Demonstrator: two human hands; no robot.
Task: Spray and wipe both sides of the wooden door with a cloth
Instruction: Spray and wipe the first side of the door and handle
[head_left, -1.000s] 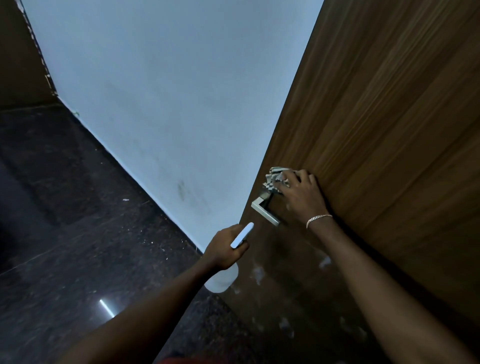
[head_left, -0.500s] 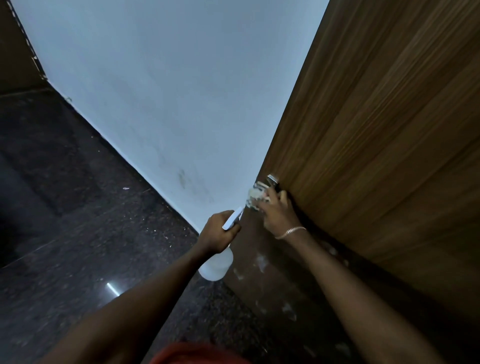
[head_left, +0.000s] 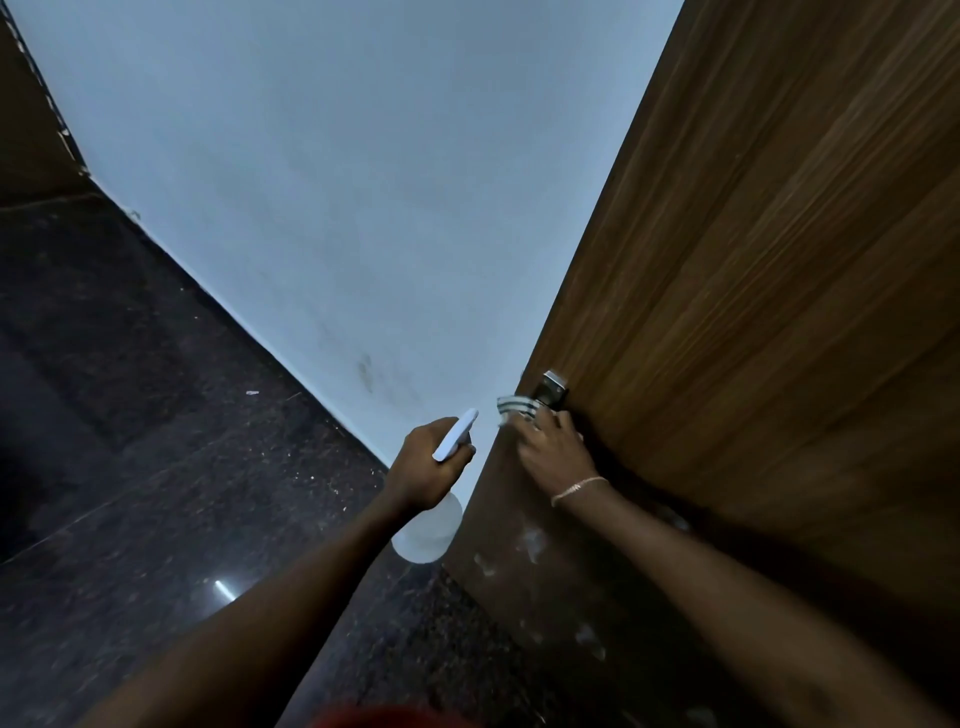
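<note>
The brown wooden door (head_left: 753, 291) fills the right side, seen at a steep angle. Its metal handle (head_left: 553, 388) sits near the door's left edge. My right hand (head_left: 553, 449) grips a striped cloth (head_left: 514, 408) against the door just below the handle, at the edge. My left hand (head_left: 428, 467) holds a white spray bottle (head_left: 428, 527), its nozzle (head_left: 457, 434) sticking up out of my fist, close beside the door edge. Pale smears (head_left: 530, 540) mark the lower part of the door.
A pale blue-white wall (head_left: 337, 182) runs behind the door edge. The dark speckled polished floor (head_left: 130, 441) spreads to the left and below. A dark panel (head_left: 31, 130) stands at the far left.
My right hand with the cloth has slid from over the handle down and left to the door's edge. My left hand with the bottle has stayed close beside it.
</note>
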